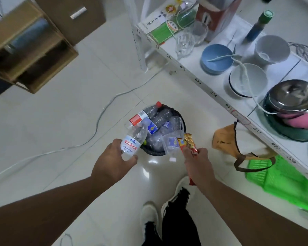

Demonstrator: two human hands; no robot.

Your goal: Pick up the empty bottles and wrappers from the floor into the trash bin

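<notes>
A dark round trash bin stands on the tiled floor, piled with several crushed clear bottles, one with a red label. My left hand grips a clear water bottle with a white and blue label, held at the bin's near left edge. My right hand pinches a red and gold wrapper over the bin's near right edge. Another clear bottle hangs just left of that hand; whether the hand holds it I cannot tell.
A white table on the right carries bowls, glasses, a steel pot and a bottle. An orange bag and a green basket lie on the floor below it. A white cable crosses the tiles. A wooden cabinet stands far left. My shoes are below.
</notes>
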